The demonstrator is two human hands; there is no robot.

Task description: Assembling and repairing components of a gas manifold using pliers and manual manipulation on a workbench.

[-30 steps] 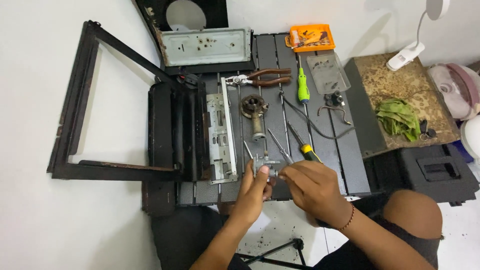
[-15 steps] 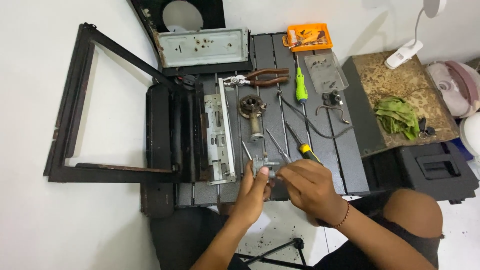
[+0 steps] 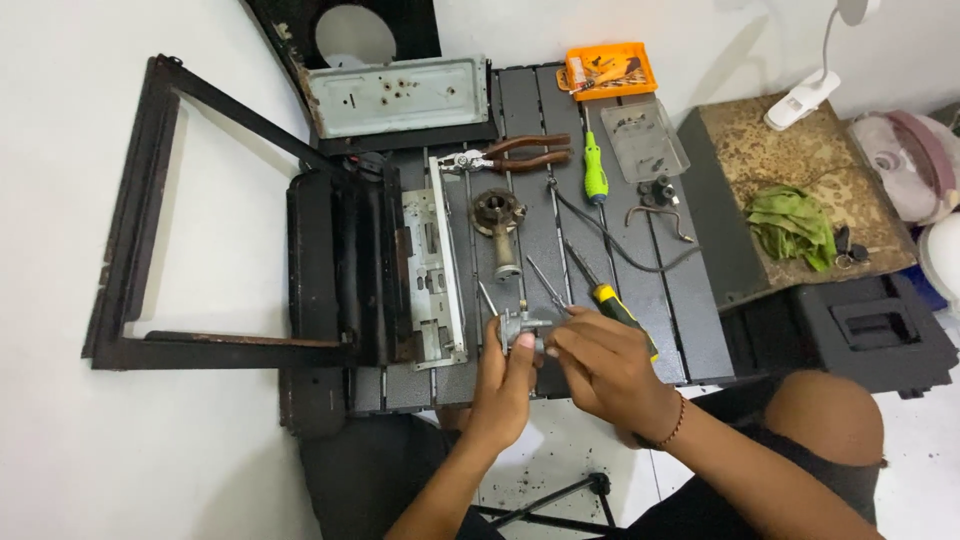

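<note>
Grey metal valve piece (image 3: 522,325) at lower centre of frame, pinched by left hand (image 3: 503,385) while right hand (image 3: 600,365) fingers grip its side, mid-fitting; next likely needs yellow-handled screwdriver (image 3: 612,302) just beside

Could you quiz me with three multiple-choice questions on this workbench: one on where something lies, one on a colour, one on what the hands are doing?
1. Where is the orange tray?
A. at the far edge of the black table
B. on the floor
C. in a hand

2. What colour is the screwdriver beside the pliers?
A. red
B. green
C. white

3. What are the hands doing?
A. resting empty
B. both gripping the pliers
C. together holding a small grey metal part

Answers: 1 A, it sits at the table's back edge. 2 B, its handle is bright green. 3 C, left hand and right hand meet on the part.
</note>
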